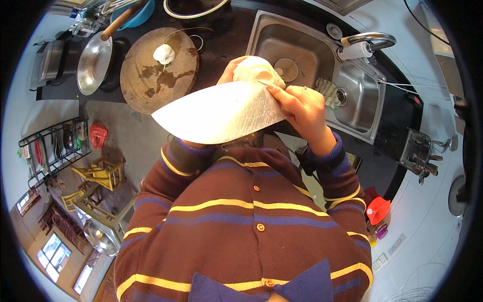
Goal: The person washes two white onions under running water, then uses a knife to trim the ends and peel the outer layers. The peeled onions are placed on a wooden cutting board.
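Note:
A broad-bladed kitchen knife spans the view just in front of my chest, its blade bright with glare. My right hand grips it at its right end, fingers against a pale, peeled round vegetable. From behind, my left hand holds that vegetable; most of this hand is hidden by the blade. The knife's upper edge meets the vegetable near its lower side. To the left, a small white piece with a thin root or stem lies on a round wooden chopping board, which has wet dark patches.
A double steel sink lies beyond and to the right, with a bowl, a cloth and a faucet. A metal pan with a wooden handle sits left of the board. A utensil holder stands at far right.

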{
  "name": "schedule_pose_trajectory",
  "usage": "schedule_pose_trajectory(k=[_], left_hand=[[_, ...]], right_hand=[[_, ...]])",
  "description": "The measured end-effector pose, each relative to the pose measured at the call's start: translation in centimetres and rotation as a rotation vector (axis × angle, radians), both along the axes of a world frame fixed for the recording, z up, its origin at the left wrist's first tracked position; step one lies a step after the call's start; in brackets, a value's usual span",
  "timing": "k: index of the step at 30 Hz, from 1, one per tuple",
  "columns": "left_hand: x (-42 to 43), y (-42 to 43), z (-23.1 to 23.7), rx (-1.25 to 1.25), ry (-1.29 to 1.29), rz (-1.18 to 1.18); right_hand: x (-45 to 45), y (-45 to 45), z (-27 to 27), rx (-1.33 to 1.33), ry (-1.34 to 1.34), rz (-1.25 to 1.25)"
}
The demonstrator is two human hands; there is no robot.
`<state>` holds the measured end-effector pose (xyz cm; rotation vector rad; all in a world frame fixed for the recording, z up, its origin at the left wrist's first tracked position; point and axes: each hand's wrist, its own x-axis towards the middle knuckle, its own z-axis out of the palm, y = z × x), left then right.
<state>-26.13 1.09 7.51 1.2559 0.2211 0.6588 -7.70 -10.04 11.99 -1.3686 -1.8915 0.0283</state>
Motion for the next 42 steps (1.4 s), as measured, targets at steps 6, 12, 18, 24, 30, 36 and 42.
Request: schedule_pose_trajectory(k=[6,12,18,24,30,36,42], left_hand=[[0.7,-1.5,0.9,-0.325,0.037,0.09],[0.4,-0.9,1.1,-0.116,0.167,0.132],[0.8,-0.5,0.3,-0.099,0.107,0.09],[0.4,0.3,1.9,-0.222,0.374,0.134],[0.3,1.1,3.0,-0.209,0.271,0.12],[0.3,1.2,3.6,-0.231,0.199,0.082],[0.5,1.6,3.3,-0.208,0.225,0.094]], right_hand=[[-0.2,0.2,-0.7,-0.038,0.116,-0.058],[0.4,0.4,-1.5,0.021,-0.031,-0.048],[2.0,0.1,-1.5,-0.094,-0.144,-0.084],[3.5,0.5,-2.4,-0.109,0.323,-0.532],[5.2,-0.1,-3.6,-0.336,0.926,-0.644],[6.7,-0.7,-5.9,-0.238,0.782,-0.702],[6.4,-1.6,-3.8,-0.402,1.113,-0.623]])
